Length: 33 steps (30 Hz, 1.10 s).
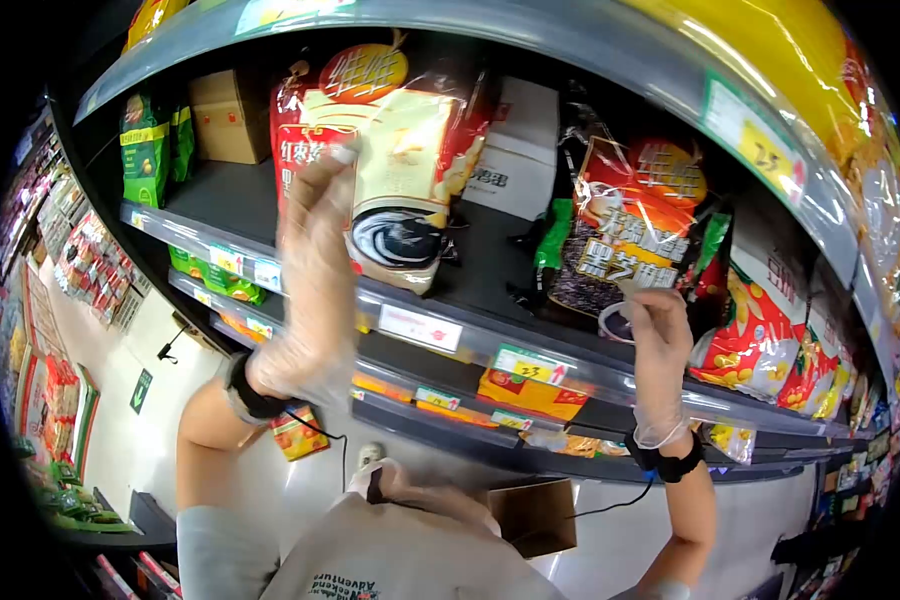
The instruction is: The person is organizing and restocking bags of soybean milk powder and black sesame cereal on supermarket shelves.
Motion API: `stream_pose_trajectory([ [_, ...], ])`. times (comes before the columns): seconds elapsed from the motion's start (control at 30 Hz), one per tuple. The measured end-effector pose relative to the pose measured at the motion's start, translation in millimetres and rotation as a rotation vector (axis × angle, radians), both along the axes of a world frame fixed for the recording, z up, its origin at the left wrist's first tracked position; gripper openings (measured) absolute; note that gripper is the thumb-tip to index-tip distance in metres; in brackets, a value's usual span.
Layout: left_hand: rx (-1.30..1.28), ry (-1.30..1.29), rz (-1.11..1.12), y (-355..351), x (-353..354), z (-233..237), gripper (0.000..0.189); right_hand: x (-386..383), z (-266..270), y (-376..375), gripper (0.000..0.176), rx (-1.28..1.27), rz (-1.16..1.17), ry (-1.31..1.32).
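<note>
My left hand [320,270], in a clear plastic glove, reaches up to a cream and red food bag [400,170] standing on the shelf. Its fingers are stretched out along the bag's left side, the fingertips over its front. A dark, red and orange bag of black sesame powder [625,235] leans on the same shelf to the right. At that bag's lower right corner is my right hand [660,345], also gloved, with its fingers curled together on the edge. The inner side of this grip is hidden.
Green packets [145,160], a brown carton [228,115] and a white box [515,145] stand on the shelf. Red and yellow bags [760,345] sit at right. Below are lower shelves, an open cardboard box [535,515] and a red-yellow packet [298,433].
</note>
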<state>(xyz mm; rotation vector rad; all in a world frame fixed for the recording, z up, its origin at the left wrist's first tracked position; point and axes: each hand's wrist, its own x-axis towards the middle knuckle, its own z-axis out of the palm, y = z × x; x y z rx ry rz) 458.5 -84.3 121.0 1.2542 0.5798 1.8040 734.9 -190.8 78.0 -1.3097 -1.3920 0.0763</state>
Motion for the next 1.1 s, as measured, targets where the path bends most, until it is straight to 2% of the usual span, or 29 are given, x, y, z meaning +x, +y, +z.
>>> stream_pose_trajectory([
  [0.07,0.238,0.120,0.182,46.5,-44.1,3.3,0.035,-32.0,10.8,10.9,0.014,-0.060,0.084,0.065],
  [0.13,0.021,0.133,0.172,62.8,-70.0,18.8,0.050,-59.6,19.2,26.0,0.021,-0.169,0.187,-0.149],
  [0.17,-0.018,0.165,0.120,83.4,-84.6,11.8,0.064,-68.6,15.3,36.6,0.030,-0.212,0.211,-0.154],
  [0.27,-0.124,0.432,0.121,120.5,-109.7,-13.6,0.076,-93.9,3.5,66.8,0.046,-0.239,0.239,-0.187],
  [0.3,-0.182,0.435,0.034,129.1,-115.4,-19.2,0.086,-102.0,2.4,73.8,0.051,-0.245,0.234,-0.201],
  [0.4,-0.309,0.455,-0.077,152.3,-122.3,-32.8,0.078,-121.9,-12.2,96.5,0.052,-0.252,0.191,-0.175],
  [0.47,-0.235,0.528,-0.160,161.3,-127.9,-53.2,0.090,-136.5,-20.3,106.6,0.050,-0.239,0.177,-0.155],
  [0.53,-0.124,0.668,-0.065,164.4,-135.8,-72.4,0.091,-153.4,-22.1,109.2,0.048,-0.392,0.140,0.089],
  [0.57,-0.155,0.611,-0.129,148.4,-131.8,-61.6,0.090,-161.4,-26.0,108.2,0.047,-0.331,0.080,0.105],
  [0.67,-0.152,0.562,-0.235,139.7,-138.4,-68.4,0.089,-169.6,-42.1,108.3,0.048,-0.287,0.033,0.170],
  [0.73,-0.130,0.665,-0.220,144.1,-141.2,-75.9,0.088,-174.5,-48.6,109.8,0.050,-0.245,0.017,0.157],
  [0.8,-0.313,0.630,-0.364,146.4,-143.2,-76.1,0.090,-176.6,-51.4,111.2,0.053,-0.219,-0.017,0.092],
  [0.87,-0.316,0.653,-0.388,152.2,-148.8,-66.2,0.083,-179.9,-42.3,111.1,0.056,-0.277,0.000,0.157],
  [0.93,-0.342,0.688,-0.564,167.3,-159.0,-54.6,0.076,-179.6,-34.2,112.5,0.058,-0.363,0.058,0.252],
  [0.97,-0.417,0.511,-0.672,185.7,-161.2,-62.3,0.061,-177.0,-35.9,114.0,0.059,-0.365,0.070,0.258],
  [1.0,-0.411,0.341,-0.765,182.9,-162.0,-41.2,0.049,-175.5,-37.9,115.7,0.059,-0.361,0.072,0.255],
  [1.07,-0.586,0.160,-0.969,219.3,-176.1,-33.9,0.041,-175.8,-43.2,115.0,0.063,-0.360,0.049,0.262],
  [1.1,-0.501,0.078,-1.088,234.3,-180.3,-33.3,0.036,-178.9,-44.0,113.3,0.070,-0.336,-0.011,0.220],
])
